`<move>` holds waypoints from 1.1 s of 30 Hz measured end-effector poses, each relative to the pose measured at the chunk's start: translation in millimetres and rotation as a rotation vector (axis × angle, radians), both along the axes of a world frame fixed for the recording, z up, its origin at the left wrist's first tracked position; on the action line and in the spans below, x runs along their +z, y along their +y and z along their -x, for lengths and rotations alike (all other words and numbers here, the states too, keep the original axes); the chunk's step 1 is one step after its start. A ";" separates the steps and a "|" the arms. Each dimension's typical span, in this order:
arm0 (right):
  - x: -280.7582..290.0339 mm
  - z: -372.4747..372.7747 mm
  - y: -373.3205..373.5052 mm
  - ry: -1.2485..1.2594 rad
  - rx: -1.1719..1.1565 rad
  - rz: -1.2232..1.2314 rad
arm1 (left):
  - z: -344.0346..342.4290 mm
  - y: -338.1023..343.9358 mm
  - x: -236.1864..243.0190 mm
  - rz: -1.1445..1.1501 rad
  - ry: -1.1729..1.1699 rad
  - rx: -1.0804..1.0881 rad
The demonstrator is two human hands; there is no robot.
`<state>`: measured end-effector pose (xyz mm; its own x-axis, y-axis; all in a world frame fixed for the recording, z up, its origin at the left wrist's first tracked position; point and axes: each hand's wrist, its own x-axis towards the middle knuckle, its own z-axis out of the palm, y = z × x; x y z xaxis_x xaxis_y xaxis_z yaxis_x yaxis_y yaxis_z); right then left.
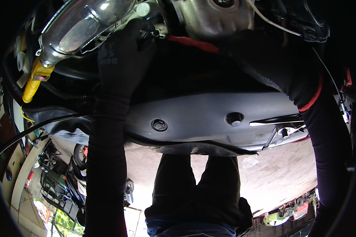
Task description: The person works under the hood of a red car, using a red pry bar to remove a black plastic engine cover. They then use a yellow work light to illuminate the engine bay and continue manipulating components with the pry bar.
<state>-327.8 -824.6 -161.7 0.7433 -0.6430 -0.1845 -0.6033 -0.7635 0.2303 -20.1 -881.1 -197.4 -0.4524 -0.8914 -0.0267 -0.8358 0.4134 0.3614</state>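
The slim red-handled tool [194, 43] lies at far centre, its metal end leftward, between the shiny silver curved metal cover [87, 27] at left and the rounded dull-grey metal housing [217, 21] at right. Right hand [245, 51], dark-gloved, appears closed round the handle's right end; left hand [124, 59], in a dark grey printed glove, bends its fingers beside the metal end, hold undetermined. Judged risk: off-axis force could slip the tool, striking the left fingers.
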 end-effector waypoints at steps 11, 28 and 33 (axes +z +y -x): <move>-1.7 2.2 5.4 0.029 -0.004 0.032 | 0.5 0.9 -1.8 0.019 -0.012 0.019; -2.9 5.8 8.1 0.168 0.003 0.095 | 3.4 3.0 6.4 -0.029 -0.069 0.077; 2.1 -1.2 14.1 0.257 -0.007 0.107 | 4.0 6.0 11.9 -0.078 -0.023 0.122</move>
